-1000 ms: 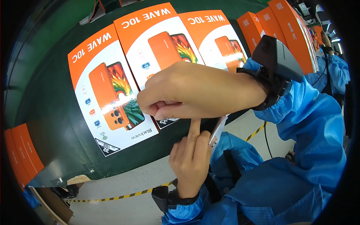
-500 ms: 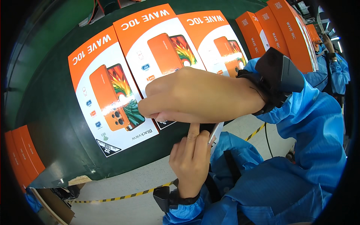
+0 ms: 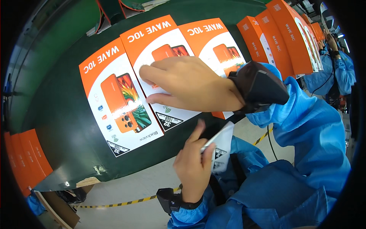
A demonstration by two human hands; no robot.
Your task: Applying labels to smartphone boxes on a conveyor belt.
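Three flat orange-and-white phone boxes lie overlapping in a row: a left box (image 3: 95, 86), a middle box (image 3: 131, 47) and a right box (image 3: 196, 38). Black-and-white corner labels show on the left box (image 3: 118, 149) and on the middle box (image 3: 167, 120). Over the middle box hovers my right hand (image 3: 187, 82), its fingers bent and the thumb apart from them, with nothing visible between. My left hand (image 3: 192, 162), below the table's near edge, grips a white sticker sheet (image 3: 223, 150) with black triangular labels; its index finger points up. My right hand and wrist hide part of the right box.
Orange boxes (image 3: 280, 42) stand in a row at the right, and more orange boxes (image 3: 32, 152) at the far left. The dark green table (image 3: 57, 133) has a chipped near edge. A green metal bracket (image 3: 110, 11) rises at the back. Another person's blue sleeve (image 3: 345, 72) shows far right.
My right hand has moved up and away from my left hand, its thumb parting from the fingers. The middle box's corner label and more of the sticker sheet have come into view.
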